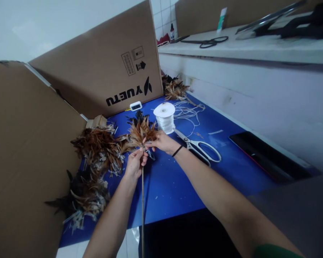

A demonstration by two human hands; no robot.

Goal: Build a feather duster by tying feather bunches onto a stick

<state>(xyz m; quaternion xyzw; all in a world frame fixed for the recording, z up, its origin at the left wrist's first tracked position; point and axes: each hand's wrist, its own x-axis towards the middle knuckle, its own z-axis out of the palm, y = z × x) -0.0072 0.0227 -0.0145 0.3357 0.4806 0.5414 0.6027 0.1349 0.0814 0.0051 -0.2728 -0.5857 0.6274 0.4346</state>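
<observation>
A feather duster [141, 130] with brown and black feathers is held over the blue table, its thin stick [143, 200] pointing back towards me. My left hand [136, 161] is closed round the stick just below the feathers. At the base of the feathers is my right hand [161, 142], its fingers bent and pinched at the binding; what exactly they grip is too small to make out. A bit of clear strip hangs beside the fingers. Behind my right hand stands a spool of white ribbon [165, 123], and scissors [197, 145] lie to its right.
Loose brown feathers [98, 147] and darker ones [87, 193] are heaped on the left. Another feather bundle [176, 89] and tangled strip [190, 113] lie at the back. A large cardboard box [97, 61] walls the far side. A black flat object [266, 154] lies right, below a shelf [244, 46].
</observation>
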